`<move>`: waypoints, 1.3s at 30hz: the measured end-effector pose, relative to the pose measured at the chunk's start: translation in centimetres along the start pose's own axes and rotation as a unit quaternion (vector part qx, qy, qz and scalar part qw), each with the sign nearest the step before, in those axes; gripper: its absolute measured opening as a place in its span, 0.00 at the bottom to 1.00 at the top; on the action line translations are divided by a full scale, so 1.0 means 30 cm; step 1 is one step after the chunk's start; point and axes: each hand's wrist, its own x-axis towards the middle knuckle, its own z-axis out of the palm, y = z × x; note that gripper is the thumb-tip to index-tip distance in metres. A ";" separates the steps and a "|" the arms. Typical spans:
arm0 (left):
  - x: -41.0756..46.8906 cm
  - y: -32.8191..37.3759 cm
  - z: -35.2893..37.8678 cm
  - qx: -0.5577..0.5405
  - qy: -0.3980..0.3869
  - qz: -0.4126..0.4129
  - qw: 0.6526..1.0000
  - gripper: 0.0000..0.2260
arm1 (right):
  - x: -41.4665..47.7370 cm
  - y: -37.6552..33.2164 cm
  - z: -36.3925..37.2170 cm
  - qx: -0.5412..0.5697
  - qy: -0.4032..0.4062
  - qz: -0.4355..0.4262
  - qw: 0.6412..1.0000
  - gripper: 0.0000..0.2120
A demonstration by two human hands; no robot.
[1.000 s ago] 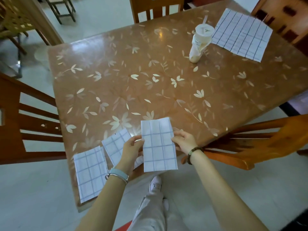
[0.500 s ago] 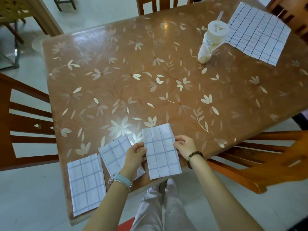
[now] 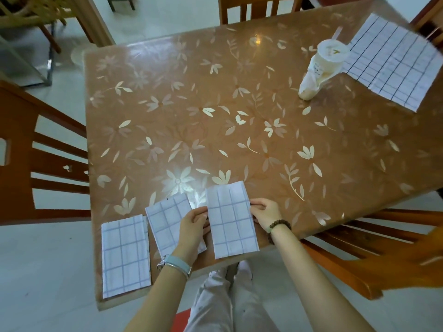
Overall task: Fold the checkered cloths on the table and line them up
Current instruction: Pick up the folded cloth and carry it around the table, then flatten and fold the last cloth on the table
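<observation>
- Four checkered cloths lie on one desk [image 3: 167,97], a brown floral-patterned top with wooden chairs round it.
- Largest cloth: the unfolded cloth [image 3: 393,61] lies spread flat at the far right corner, well apart from both hands. The right hand is the nearer; reaching it would, in my judgement, mean a long stretch across the desk.
- A drink cup [image 3: 321,68] with a straw stands just beside the unfolded cloth's near-left edge. Risk noted: a reach from the near side could knock it.
- Left folded cloth [image 3: 124,256] lies at the near left corner, long axis running away from the person.
- Right folded cloth [image 3: 231,220] lies at the near edge, long axis likewise running away from the person and slightly tilted, its near end overhanging the desk edge.
- Middle folded cloth [image 3: 165,216] lies between these two, tilted off their line and partly hidden under the left hand.
- Left hand [image 3: 191,226] pinches the left long edge of the right folded cloth; right hand [image 3: 266,213] pinches its right long edge. The cloth lies directly between the hands.
- Judgement: aligning is in hand; one cloth remains unfolded.
</observation>
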 end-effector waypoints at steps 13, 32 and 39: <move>-0.063 0.068 -0.035 -0.029 -0.003 0.070 0.997 0.11 | -0.083 -0.053 -0.073 0.101 0.033 -0.044 0.993 0.07; -0.169 0.219 0.014 -0.007 -0.106 0.188 0.976 0.10 | -0.353 -0.145 -0.228 0.282 0.114 -0.136 0.943 0.14; -0.238 0.234 0.118 -0.017 -0.152 0.219 0.964 0.12 | -0.425 -0.106 -0.368 0.329 0.148 -0.151 0.920 0.15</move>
